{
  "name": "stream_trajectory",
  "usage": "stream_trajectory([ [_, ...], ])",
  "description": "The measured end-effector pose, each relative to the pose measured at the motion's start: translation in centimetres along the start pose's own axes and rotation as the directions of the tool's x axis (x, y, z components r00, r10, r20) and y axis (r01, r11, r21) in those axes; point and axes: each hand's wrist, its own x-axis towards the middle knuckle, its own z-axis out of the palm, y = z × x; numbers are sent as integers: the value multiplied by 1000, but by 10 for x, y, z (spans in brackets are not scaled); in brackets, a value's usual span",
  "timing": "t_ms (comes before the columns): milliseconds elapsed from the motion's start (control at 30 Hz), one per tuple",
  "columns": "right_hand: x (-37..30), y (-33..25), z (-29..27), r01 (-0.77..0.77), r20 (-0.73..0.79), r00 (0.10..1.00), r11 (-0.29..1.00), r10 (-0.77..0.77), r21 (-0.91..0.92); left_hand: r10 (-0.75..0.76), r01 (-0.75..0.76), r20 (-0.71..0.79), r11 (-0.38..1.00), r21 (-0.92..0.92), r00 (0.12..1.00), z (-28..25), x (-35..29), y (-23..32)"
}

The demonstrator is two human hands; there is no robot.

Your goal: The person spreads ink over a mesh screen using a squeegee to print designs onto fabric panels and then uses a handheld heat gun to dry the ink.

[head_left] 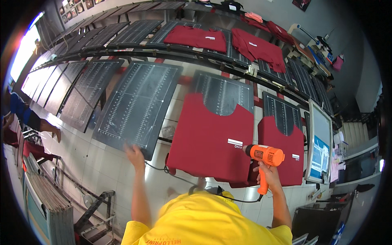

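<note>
My right hand (269,173) is wrapped round the handle of an orange heat gun (267,154). Its nozzle points left, over the right side of a dark red shirt (208,143) and close to the small white print (235,142) on it. That shirt is pulled over a grey board with ruled scales (222,92). A second red shirt (281,151) lies on the neighbouring board, partly behind the heat gun. My left hand (134,155), slightly blurred, is empty with its fingers apart, by the near edge of a bare black board (136,98).
A cable (245,201) runs from the heat gun past my body. More red shirts (196,37) lie on the far row of boards behind a dark rail (163,54). A framed screen (319,141) stands at right. Stacked frames (49,196) and another person (30,112) are at left.
</note>
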Motion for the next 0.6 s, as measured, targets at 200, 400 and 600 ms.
stream_trajectory([
  [200, 17, -2, -9, -9, -17, 1000, 998, 8, -70, -1, -9, 51, 981, 194, 999, 43, 1, 29],
  [400, 29, -11, -3, -10, 30, 999, 994, 14, -106, 147, -132, -7, 907, 401, 989, 51, 1, 20],
  [600, 29, -23, 9, 5, 9, 1000, 994, -4, -113, -18, 11, 24, 962, 271, 1000, 47, 1, 29],
])
